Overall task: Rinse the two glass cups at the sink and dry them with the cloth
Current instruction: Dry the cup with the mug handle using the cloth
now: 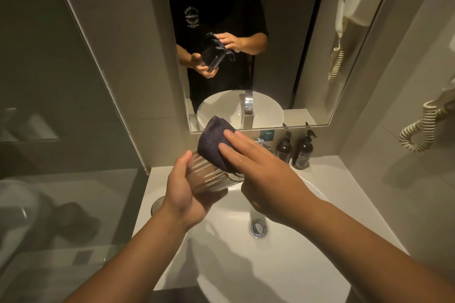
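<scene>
My left hand (183, 190) grips a ribbed glass cup (209, 178), tilted on its side above the back of the white sink basin (283, 273). A dark cloth (211, 141) covers the cup's far end. My right hand (256, 167) lies on the cloth with its fingers stretched over the top and its thumb tucked underneath, pinching the cloth against the cup. A second glass cup (157, 205) stands on the counter left of the basin, mostly hidden behind my left wrist.
Two dark pump bottles (284, 147) (304, 150) stand at the back of the counter below the mirror (283, 44). The drain (258, 229) sits mid-basin. A hair dryer's coiled cord (418, 128) hangs on the right wall. A glass partition (73, 130) closes off the left.
</scene>
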### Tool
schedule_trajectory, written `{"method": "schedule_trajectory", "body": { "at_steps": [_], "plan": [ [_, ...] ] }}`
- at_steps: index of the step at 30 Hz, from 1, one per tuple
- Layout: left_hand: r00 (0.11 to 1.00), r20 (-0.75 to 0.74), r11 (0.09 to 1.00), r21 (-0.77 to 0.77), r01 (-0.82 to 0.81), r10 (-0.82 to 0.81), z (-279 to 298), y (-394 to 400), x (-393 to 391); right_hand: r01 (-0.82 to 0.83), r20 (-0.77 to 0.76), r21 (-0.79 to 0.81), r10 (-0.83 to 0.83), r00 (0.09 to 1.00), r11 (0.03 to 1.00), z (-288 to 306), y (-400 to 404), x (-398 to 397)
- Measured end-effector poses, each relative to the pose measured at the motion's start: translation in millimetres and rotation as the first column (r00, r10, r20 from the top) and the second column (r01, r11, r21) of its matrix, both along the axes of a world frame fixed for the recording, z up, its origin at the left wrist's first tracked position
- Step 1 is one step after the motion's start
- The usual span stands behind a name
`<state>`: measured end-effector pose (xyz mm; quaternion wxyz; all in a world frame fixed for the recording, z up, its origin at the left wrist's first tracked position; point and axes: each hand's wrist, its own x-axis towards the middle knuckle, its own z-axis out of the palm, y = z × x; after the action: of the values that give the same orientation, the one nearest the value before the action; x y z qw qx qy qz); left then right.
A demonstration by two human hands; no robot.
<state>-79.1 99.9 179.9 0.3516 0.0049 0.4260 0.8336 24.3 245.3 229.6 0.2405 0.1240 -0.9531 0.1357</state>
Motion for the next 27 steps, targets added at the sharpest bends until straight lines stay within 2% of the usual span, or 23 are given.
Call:
{"method": "schedule_trajectory", "body": {
  "at_steps": [6, 11, 15, 17, 18, 20, 21, 24, 26, 27],
  "plan": [
    [0.995, 0.069, 0.997, 0.019, -0.078, 0.076, -8, 0, 0, -0.001, -0.033, -0.021, 0.0, 0.999, 1.0, -17, -4, 1],
    [0.99, 0.093, 0.995, -0.009, -0.101, 0.101, -17, -8, -6, -0.021, 0.027, -0.086, 0.024, 0.999, 0.996, -35, -4, 15],
    [0.984, 0.128, 0.991, -0.077, -0.112, 0.121, -35, -17, -10, 0.054, 0.234, -0.185, -0.009, 0.972, 0.981, -54, 9, 32],
    [0.977, 0.155, 0.989, -0.037, -0.14, 0.144, -43, -23, -13, 0.094, 0.424, -0.152, -0.021, 0.905, 0.984, -73, 15, 41],
    [0.979, 0.151, 0.991, -0.017, -0.132, 0.133, -44, -26, -14, 0.102, 0.543, -0.117, -0.023, 0.839, 0.988, -85, 16, 46],
    [0.991, 0.083, 0.994, -0.033, -0.101, 0.104, -40, -28, -15, 0.153, 0.713, -0.13, -0.014, 0.701, 0.98, -109, 15, 59],
    [0.997, 0.013, 0.995, -0.072, -0.075, 0.076, -37, -29, -13, 0.21, 0.749, -0.159, -0.021, 0.662, 0.965, -118, 14, 65],
    [0.971, -0.239, 0.963, -0.267, -0.037, -0.029, -42, -35, -4, 0.451, 0.776, -0.187, -0.15, 0.612, 0.873, -133, 8, 86],
    [0.901, -0.416, 0.901, -0.428, -0.072, -0.126, -54, -44, 2, 0.534, 0.767, -0.216, -0.197, 0.611, 0.817, -137, 0, 98],
    [0.836, -0.507, 0.848, -0.519, -0.102, -0.209, -61, -49, 6, 0.557, 0.758, -0.229, -0.213, 0.617, 0.798, -137, -4, 104]
  ]
}}
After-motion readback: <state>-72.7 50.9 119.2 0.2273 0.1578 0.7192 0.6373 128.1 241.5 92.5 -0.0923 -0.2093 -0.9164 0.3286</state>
